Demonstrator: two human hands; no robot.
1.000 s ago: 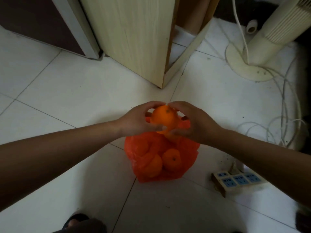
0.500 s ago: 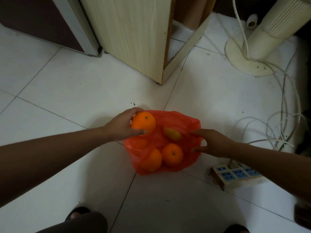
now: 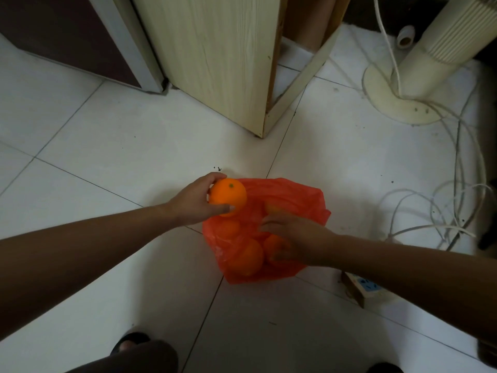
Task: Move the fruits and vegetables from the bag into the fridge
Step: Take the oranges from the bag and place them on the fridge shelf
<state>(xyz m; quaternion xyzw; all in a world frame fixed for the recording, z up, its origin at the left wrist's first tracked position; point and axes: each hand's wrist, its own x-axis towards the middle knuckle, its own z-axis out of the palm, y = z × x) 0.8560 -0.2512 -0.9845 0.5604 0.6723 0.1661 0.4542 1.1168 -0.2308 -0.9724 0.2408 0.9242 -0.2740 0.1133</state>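
A red plastic bag [image 3: 298,200] lies open on the white tiled floor, with several oranges inside. My left hand [image 3: 193,203] grips one orange [image 3: 228,197] just above the bag's left rim. My right hand [image 3: 293,238] reaches into the bag, and its fingers and thumb curl round another orange [image 3: 273,244] there. A further orange [image 3: 248,258] shows through the plastic at the bag's near left side. A yellowish fruit [image 3: 274,207] lies toward the back of the bag, partly hidden.
A pale wooden cabinet [image 3: 215,55] stands ahead, with a dark appliance with a silver edge [image 3: 67,33] to its left. At the right are a cream fan base [image 3: 398,103], tangled white cables [image 3: 435,208] and a power strip [image 3: 363,289]. My sandalled foot [image 3: 129,343] is below.
My left hand took the orange alone and moved it left of the bag. My right hand let go of it, went to the bag's right edge, then moved into the bag.
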